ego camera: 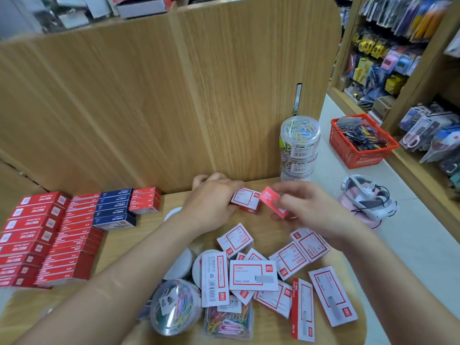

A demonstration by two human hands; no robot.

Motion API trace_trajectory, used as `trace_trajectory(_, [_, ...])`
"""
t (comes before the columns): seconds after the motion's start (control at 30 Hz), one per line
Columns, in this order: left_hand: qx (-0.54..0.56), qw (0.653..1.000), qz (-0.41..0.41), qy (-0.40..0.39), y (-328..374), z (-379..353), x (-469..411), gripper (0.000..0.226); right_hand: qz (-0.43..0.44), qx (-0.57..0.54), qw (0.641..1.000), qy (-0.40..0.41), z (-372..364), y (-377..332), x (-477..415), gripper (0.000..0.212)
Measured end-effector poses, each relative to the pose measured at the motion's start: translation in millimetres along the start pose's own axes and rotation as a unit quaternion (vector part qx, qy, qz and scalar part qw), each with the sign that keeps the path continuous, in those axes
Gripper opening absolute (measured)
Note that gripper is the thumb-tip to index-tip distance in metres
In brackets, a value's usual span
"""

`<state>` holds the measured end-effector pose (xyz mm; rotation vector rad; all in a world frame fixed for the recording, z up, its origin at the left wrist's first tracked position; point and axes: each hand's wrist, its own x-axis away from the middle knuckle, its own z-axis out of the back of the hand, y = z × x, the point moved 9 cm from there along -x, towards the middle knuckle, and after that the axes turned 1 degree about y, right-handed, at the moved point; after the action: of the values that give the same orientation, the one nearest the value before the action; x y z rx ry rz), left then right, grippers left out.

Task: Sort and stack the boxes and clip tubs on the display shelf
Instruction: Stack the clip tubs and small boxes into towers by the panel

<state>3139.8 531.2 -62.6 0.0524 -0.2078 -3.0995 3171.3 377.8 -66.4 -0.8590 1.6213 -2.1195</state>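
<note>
Wood-grain panel (154, 100) rises directly behind the grip, backing the display shelf (119, 245) that spreads beneath it. Right of the grip, a pale floor (418, 265) carries a red plastic basket (361, 145). Farther right stand wooden racks (423, 78) crowded with packaged stationery, under even indoor light.

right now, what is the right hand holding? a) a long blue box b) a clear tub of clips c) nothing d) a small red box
d: the right hand pinches a small red box in its fingertips, lifted above the loose pile of white boxes.
</note>
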Motion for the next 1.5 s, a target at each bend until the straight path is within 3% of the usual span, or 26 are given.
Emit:
trace_trajectory(0.07, [0.005, 1.000, -0.001, -0.003, 0, -1, 1, 0.046, -0.030, -0.112, 0.993, -0.033, -3, 5, 3, 0.016])
trace_trajectory(0.13, [0.013, 1.000, 0.003, -0.018, -1, -4, -1, 0.053, -0.013, -0.140, 0.990, -0.032, -5, 6, 1, 0.018])
trace_trajectory(0.2, [0.043, 0.999, 0.001, -0.020, -3, -1, 0, 0.068, 0.019, -0.112, 0.993, 0.013, -2, 7, -3, 0.026])
trace_trajectory(0.27, [0.162, 0.986, -0.003, -0.027, 0, 11, 4, 0.088, 0.062, -0.037, 0.996, 0.055, -2, 0, -6, 0.030])
trace_trajectory(0.33, [0.252, 0.967, -0.023, -0.042, 9, 20, 7, 0.093, 0.099, 0.024, 0.993, 0.067, -8, -10, -8, 0.037])
trace_trajectory(0.43, [0.226, 0.972, -0.065, -0.023, 22, 30, 6, 0.065, 0.134, 0.023, 0.990, 0.046, -20, -23, -12, 0.041])
trace_trajectory(0.5, [0.243, 0.970, -0.028, -0.004, 13, 32, 1, 0.049, 0.149, 0.051, 0.986, 0.048, -23, -27, -12, 0.044])
trace_trajectory(0.63, [0.178, 0.984, 0.018, -0.005, 0, 22, -4, 0.048, 0.153, 0.252, 0.954, 0.049, -3, -27, 6, 0.050])
trace_trajectory(0.73, [0.103, 0.994, 0.010, -0.027, 4, 11, -4, 0.048, 0.100, 0.351, 0.931, -0.006, 19, -10, 24, 0.047])
trace_trajectory(0.83, [0.064, 0.998, 0.000, -0.026, 8, 11, -6, 0.051, 0.058, 0.406, 0.910, -0.062, 27, 7, 35, 0.058])
trace_trajectory(0.93, [0.036, 0.999, -0.014, -0.031, 15, 10, -10, 0.055, 0.056, 0.423, 0.900, -0.083, 22, 9, 37, 0.059])
trace_trajectory(1.07, [0.021, 0.999, -0.010, -0.031, 18, 5, -11, 0.056, 0.111, 0.428, 0.896, -0.032, 7, -7, 29, 0.046])
trace_trajectory(1.17, [0.049, 0.998, -0.001, -0.042, 20, 7, -5, 0.071, 0.158, 0.414, 0.896, -0.015, -9, -19, 24, 0.038])
trace_trajectory(1.27, [0.082, 0.996, -0.039, 0.026, 21, 36, 13, 0.053, 0.185, 0.369, 0.911, -0.026, -20, -22, 22, 0.023])
trace_trajectory(1.33, [0.091, 0.993, -0.076, -0.029, 27, 41, 32, 0.041, 0.190, 0.357, 0.912, -0.068, -33, -16, 21, 0.021])
trace_trajectory(1.43, [0.050, 0.973, -0.109, -0.199, 36, 11, 58, 0.057, 0.188, 0.374, 0.903, -0.094, -46, -8, 13, 0.023])
trace_trajectory(1.5, [0.032, 0.970, -0.130, -0.204, 37, 4, 56, 0.068, 0.170, 0.344, 0.919, -0.090, -48, -6, 6, 0.023])
